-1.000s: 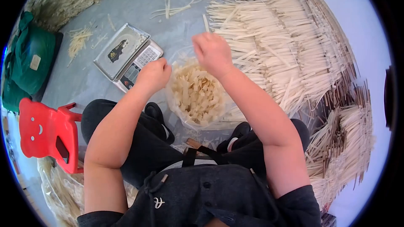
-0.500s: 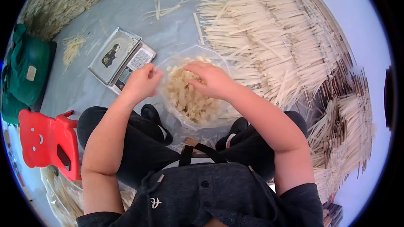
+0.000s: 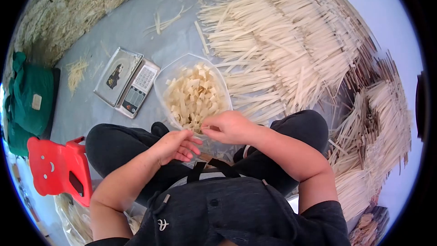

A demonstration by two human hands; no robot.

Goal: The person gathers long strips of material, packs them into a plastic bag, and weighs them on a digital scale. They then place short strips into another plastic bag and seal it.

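Observation:
A clear plastic bag [image 3: 161,79] stands spread on the floor before me, filled with short, flat, cream-coloured strip pieces [image 3: 193,93]. My left hand [image 3: 178,146] is just below the bag's near edge, fingers loosely stretched and apart, holding nothing visible. At the bag's near right edge, my right hand [image 3: 227,127] has thumb and fingers drawn together in a pinch. Whatever lies between those fingertips, if anything, is too small or hidden to make out.
A digital scale [image 3: 125,82] stands left of the bag. Long pale strips [image 3: 282,45] lie in layered bundles at right. A red chair [image 3: 54,166] with a phone [image 3: 76,183] is at left, near a green bag [image 3: 33,102]. Fibrous stacks [image 3: 82,13] line the back.
Both hands have come back from the bag's sides and top toward my body, below its near rim. My left fingers have spread. My view has shifted slightly.

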